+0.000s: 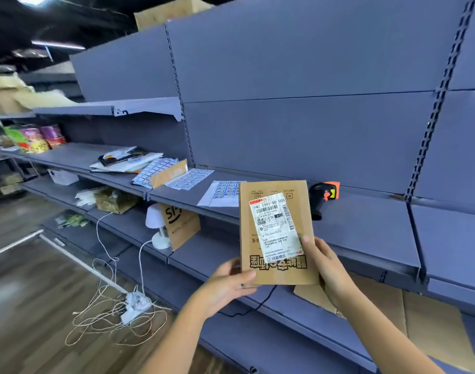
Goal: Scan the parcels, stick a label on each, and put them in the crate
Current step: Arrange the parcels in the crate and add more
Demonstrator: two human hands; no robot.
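The parcel [276, 233] stands upright before the shelf [365, 225], with the left hand [228, 287] holding its near left corner and the right hand [325, 268] its near right edge. On the shelf behind it, the scanner [322, 198] lies just right and the label sheets [222, 193] just left, with a stack of papers [123, 161] farther left. On the lower shelf [209, 255], 1 lamp [156, 225] stands just left of a leaning cardboard box [181, 225].

place: shop or stockroom | evidence: long grey gondola shelving [311, 117] across the frame; snack packs [34, 139] far left; label sheets [187, 178] and barcode scanner [322, 198] on the centre shelf
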